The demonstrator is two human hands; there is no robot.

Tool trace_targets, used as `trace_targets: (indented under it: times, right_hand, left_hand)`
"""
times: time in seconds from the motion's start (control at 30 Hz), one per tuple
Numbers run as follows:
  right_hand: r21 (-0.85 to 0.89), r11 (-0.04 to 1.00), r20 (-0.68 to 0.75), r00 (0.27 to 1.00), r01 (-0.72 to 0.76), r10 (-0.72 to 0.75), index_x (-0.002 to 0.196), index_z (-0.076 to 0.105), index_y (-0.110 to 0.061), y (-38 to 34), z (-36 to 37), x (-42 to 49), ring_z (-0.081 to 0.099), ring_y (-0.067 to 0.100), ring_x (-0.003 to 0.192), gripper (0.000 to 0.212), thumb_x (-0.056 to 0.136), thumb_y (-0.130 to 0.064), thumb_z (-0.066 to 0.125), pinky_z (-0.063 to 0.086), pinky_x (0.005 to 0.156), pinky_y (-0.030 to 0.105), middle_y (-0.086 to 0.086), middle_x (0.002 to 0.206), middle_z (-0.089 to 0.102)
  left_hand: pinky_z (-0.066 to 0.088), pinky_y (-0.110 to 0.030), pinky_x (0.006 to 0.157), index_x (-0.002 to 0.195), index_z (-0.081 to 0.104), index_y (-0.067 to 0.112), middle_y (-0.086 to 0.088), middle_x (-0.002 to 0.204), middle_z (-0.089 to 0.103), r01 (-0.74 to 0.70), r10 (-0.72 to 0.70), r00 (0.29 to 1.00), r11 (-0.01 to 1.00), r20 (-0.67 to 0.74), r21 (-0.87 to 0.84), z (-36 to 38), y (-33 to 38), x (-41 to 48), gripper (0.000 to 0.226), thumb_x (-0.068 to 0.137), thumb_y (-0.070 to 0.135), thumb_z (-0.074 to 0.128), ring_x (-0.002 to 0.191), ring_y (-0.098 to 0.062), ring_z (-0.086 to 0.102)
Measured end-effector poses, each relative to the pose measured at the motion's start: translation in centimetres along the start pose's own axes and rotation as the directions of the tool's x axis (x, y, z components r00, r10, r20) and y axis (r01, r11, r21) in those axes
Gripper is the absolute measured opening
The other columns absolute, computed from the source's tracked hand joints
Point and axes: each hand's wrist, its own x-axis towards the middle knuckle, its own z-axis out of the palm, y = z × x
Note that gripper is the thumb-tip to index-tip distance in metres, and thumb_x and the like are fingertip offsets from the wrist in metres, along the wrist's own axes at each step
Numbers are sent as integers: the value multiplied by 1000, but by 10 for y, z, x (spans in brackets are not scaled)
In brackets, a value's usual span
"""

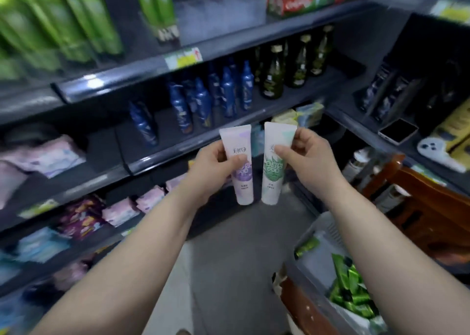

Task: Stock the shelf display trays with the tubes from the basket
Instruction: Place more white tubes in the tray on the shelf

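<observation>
Two tubes stand cap-down, side by side in open air before the shelves: the purple tube (240, 167) pinched at mid-body in the left hand (211, 168), the green tube (276, 164) clamped near its crimped top by the right hand (309, 154). Shelf edge (162, 156) runs just behind. The basket (328, 263) sits low right, holding green tubes.
</observation>
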Motion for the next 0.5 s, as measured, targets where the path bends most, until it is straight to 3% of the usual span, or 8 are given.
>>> trace_targets:
  times: [0.13, 0.27, 0.33, 0.5]
  right_hand:
    - [-17, 997, 110, 991, 79, -77, 90, 65, -39, -41, 77, 17, 68, 16, 87, 20, 82, -22, 69, 57, 77, 43, -9, 92, 73]
    - [4, 989, 209, 967, 150, -148, 91, 64, -31, -73, 157, 29, 69, 16, 86, 18, 83, -16, 70, 58, 77, 47, -5, 90, 73]
    - [7, 982, 260, 948, 190, -186, 91, 64, -30, -89, 195, 32, 69, 17, 85, 17, 84, -17, 69, 58, 73, 44, -5, 90, 73]
    - [83, 946, 398, 860, 314, -320, 92, 63, -33, -132, 282, 29, 68, 4, 77, 21, 85, -13, 67, 51, 59, 16, -14, 87, 72]
  left_hand:
    - [58, -35, 75, 97, 63, 26, 1, 95, 73, -69, 67, 993, 998, -98, -14, -92, 22, -23, 13, 90, 15, 61, 89, -18, 70]
    - [55, -29, 66, 92, 65, 30, 5, 89, 73, -138, 139, 973, 990, -187, 16, -178, 35, -51, 15, 92, 16, 58, 80, -12, 69]
    - [55, -28, 64, 92, 63, 28, 6, 84, 73, -157, 160, 959, 987, -233, 33, -215, 41, -67, 17, 93, 13, 56, 76, -10, 68]
    - [53, -26, 65, 94, 62, 20, -3, 87, 68, -204, 205, 902, 978, -379, 43, -297, 49, -111, 15, 92, 6, 56, 76, -12, 62]
